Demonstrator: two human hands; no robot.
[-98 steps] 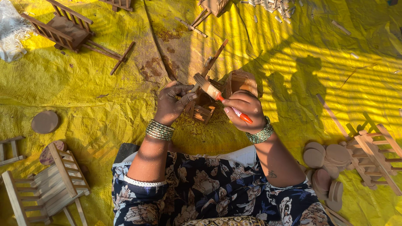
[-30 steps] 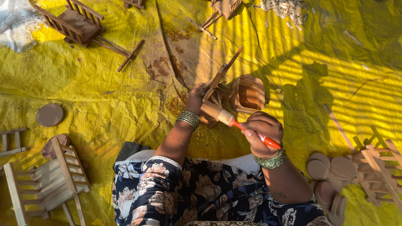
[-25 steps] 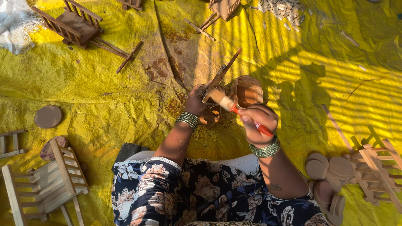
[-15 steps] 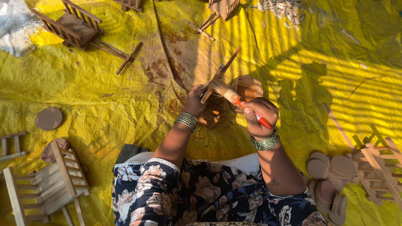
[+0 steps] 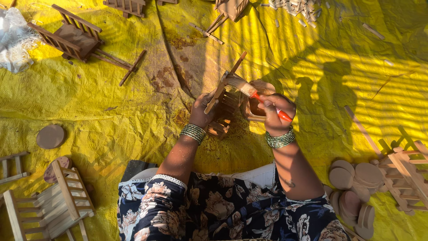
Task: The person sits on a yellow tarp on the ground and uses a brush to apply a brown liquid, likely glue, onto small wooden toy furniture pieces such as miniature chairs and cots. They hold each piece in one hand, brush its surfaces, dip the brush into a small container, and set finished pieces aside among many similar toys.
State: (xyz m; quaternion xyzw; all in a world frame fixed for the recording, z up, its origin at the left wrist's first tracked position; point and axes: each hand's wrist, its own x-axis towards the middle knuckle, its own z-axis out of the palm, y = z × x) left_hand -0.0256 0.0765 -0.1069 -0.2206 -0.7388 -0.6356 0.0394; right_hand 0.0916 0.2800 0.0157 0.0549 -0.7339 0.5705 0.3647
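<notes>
My left hand (image 5: 203,109) grips a small wooden slatted cart frame (image 5: 225,105), held tilted above the yellow tarp (image 5: 111,120). My right hand (image 5: 274,114) holds a paintbrush with a red handle (image 5: 267,103); its bristles (image 5: 238,82) rest on the upper edge of the frame. Just behind the brush sits a brown container (image 5: 256,100), partly hidden by my right hand. Both wrists wear stacked green bangles.
Unpainted wooden carts lie at lower left (image 5: 49,203) and right (image 5: 408,176). A darker finished cart (image 5: 73,35) rests at the top left. Round wooden discs are piled at lower right (image 5: 354,187); one disc (image 5: 50,136) lies at left. Small wood pieces (image 5: 298,6) are scattered at the top.
The frame has been lifted and turned more upright in my left hand. My right hand has swept the brush up along its top edge.
</notes>
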